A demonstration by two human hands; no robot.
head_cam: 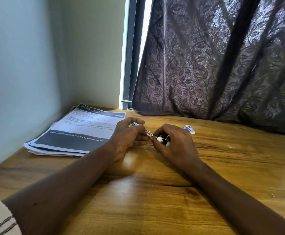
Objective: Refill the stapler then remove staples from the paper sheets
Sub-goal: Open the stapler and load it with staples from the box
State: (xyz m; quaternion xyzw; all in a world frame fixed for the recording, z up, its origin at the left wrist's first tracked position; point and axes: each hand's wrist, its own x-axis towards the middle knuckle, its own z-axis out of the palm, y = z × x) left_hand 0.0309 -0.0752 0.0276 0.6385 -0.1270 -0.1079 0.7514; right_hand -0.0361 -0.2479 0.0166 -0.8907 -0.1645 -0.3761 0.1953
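A small black and chrome stapler (163, 139) is held just above the wooden table (155, 192), and my right hand (175, 145) curls around its body. My left hand (129, 134) grips a small blue-and-white item (135, 124) near the fingertips and pinches a shiny metal strip (148, 132) that meets the stapler's front end. Whether the strip is staples or the stapler's own rail cannot be told. A stack of printed paper sheets (77, 131) lies at the left of the table, beside the wall.
A small blue and white staple box (189, 129) lies on the table to the right of my hands. A few loose staples (230, 146) are scattered on the wood at the right. A dark patterned curtain (214, 65) hangs over the table's far edge.
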